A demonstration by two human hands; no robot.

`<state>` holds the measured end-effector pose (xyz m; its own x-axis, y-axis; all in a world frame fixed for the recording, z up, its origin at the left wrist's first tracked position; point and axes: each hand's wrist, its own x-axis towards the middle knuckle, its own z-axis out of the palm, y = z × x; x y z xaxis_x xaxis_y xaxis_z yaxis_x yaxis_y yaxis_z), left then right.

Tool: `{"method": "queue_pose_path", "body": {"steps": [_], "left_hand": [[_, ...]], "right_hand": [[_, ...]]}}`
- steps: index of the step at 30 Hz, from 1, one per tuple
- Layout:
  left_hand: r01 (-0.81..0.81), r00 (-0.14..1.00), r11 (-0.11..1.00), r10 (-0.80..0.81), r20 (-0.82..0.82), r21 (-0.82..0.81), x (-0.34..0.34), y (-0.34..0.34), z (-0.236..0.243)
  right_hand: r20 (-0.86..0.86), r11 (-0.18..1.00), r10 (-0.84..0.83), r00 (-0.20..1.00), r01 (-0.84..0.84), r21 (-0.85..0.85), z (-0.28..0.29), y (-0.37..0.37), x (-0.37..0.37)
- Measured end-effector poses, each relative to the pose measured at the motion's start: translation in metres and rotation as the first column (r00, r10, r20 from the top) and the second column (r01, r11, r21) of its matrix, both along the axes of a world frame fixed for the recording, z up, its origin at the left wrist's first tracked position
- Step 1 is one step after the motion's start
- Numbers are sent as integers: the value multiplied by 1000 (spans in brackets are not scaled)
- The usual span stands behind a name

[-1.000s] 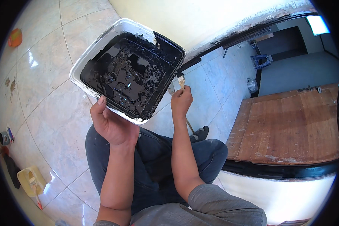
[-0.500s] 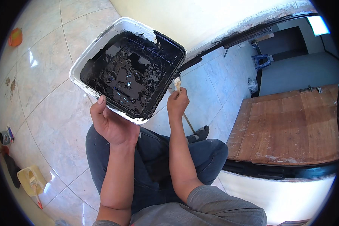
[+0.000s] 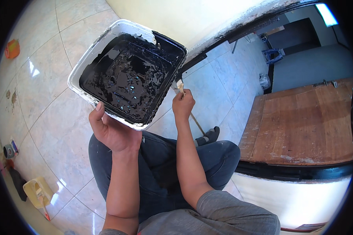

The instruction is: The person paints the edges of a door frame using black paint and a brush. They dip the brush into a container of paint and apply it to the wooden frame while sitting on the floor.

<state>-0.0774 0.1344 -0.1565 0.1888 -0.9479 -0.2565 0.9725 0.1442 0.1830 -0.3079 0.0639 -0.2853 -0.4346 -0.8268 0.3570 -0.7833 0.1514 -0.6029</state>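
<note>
My left hand [image 3: 117, 135] grips the near edge of a square white tub [image 3: 75, 80], its thumb over the rim and the other fingers hidden underneath. Wet black paint [image 3: 133, 88] covers the tub's bottom and most of its inner walls, and the tub tilts toward me. Just beside its right edge, my right hand [image 3: 183, 105] is closed around a paintbrush [image 3: 180, 84] with pale bristles and a dark tip. A flat grey piece shows beside the brush. Below that hand a thin stick [image 3: 197, 124] slants down toward my foot; I cannot tell whether it joins the brush.
A doorway with a black-painted frame [image 3: 294, 172] and a brown wooden door [image 3: 302, 121] lies at right. On the tiled floor at left are an orange container [image 3: 12, 49], a small can [image 3: 8, 151] and a yellow container [image 3: 31, 188] holding a red-handled brush [image 3: 40, 196].
The tub and both hands sit slightly farther left in the picture, with the surroundings shifted a little too. Both hands keep their holds.
</note>
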Motion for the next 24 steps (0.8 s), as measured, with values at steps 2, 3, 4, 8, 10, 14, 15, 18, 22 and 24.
{"method": "queue_pose_path", "body": {"steps": [2,3,4,8,10,14,15,18,22,24], "left_hand": [[19,1000,1000,-19,2,-13,0,1,0],[18,1000,1000,-18,-4,-13,1,1,-1],[17,1000,1000,-18,-11,-13,2,1,-1],[-17,1000,1000,17,-8,-11,0,-1,1],[-12,1000,1000,12,-11,-7,0,0,1],[15,1000,1000,-15,7,-1,1,1,-1],[15,1000,1000,-15,-1,-9,1,0,-1],[0,1000,1000,0,-13,0,2,0,-1],[-14,998,1000,13,-56,-8,1,1,6],[-1,998,1000,-1,-60,-21,1,1,6]], "right_hand": [[-14,1000,5,1000,-5,17,-4,-9,-5],[-12,1000,7,1000,-7,16,-1,-11,-5],[4,1000,13,1000,-13,-15,3,-12,-6],[65,996,-11,998,17,-89,8,-6,-2],[67,998,-5,998,9,-60,5,0,3],[-57,1000,-4,998,5,17,-9,-7,0],[-55,1000,-1,999,2,15,-6,-11,1],[43,999,9,999,-7,-49,5,-16,2],[81,992,-6,997,16,-124,10,-3,11],[87,994,-22,996,32,-107,5,-1,12]]}}
